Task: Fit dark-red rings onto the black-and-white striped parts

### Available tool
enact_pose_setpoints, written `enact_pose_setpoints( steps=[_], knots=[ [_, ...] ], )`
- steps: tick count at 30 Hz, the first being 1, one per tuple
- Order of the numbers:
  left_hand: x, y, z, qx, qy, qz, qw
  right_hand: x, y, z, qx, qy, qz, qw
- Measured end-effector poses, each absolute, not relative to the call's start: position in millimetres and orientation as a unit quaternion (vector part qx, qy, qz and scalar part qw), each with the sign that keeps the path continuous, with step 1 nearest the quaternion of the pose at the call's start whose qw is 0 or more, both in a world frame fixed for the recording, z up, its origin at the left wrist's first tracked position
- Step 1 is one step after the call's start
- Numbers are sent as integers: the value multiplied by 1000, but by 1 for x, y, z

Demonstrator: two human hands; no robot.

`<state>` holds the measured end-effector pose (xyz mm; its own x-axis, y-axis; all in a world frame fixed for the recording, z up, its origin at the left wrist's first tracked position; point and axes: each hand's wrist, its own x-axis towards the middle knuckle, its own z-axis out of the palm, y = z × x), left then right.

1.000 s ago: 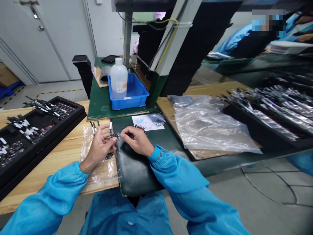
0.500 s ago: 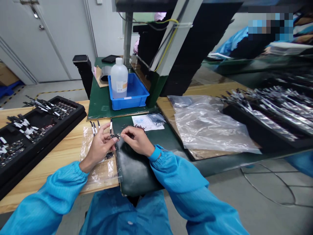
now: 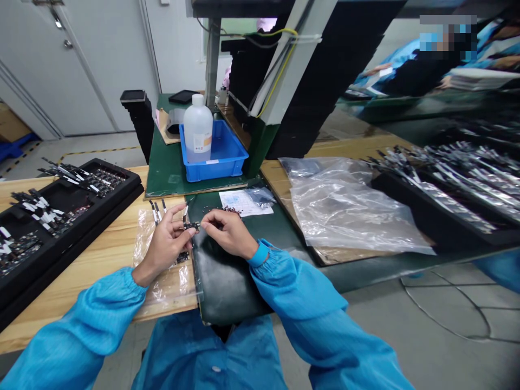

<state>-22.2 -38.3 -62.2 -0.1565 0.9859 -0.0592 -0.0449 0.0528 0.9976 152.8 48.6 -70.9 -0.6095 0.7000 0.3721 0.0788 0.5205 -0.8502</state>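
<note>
Wood-grained table (image 3: pixel 109 249) bears a black tray (image 3: pixel 85 230) as the left hand (image 3: pixel 164 241) pinches aloft a small circuit board (image 3: pixel 192 226), likely light, stiff, fragile and best held by its edges, just beside the right hand (image 3: pixel 227 232), whose grip cannot be made out.

A bottle (image 3: pixel 197 130) stands in a blue bin (image 3: pixel 221 171), near its left end. Left of them rises a black stack (image 3: pixel 140 120); a yellow wire (image 3: pixel 287 31) runs down a pillar (image 3: pixel 299 67) to their right. Behind is a door (image 3: pixel 97 70). Far left, a carton (image 3: pixel 12 123) sits on a blue pallet (image 3: pixel 18 146). A cable (image 3: pixel 481 339) curls on the floor at right.
</note>
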Motion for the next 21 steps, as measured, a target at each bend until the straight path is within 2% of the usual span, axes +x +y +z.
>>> enact_pose_setpoints(
  steps=[21],
  knots=[
    [-23, -40, -69, 481, 541, 522, 451, 152, 48, -70, -265, -764, 483, 335]
  ],
)
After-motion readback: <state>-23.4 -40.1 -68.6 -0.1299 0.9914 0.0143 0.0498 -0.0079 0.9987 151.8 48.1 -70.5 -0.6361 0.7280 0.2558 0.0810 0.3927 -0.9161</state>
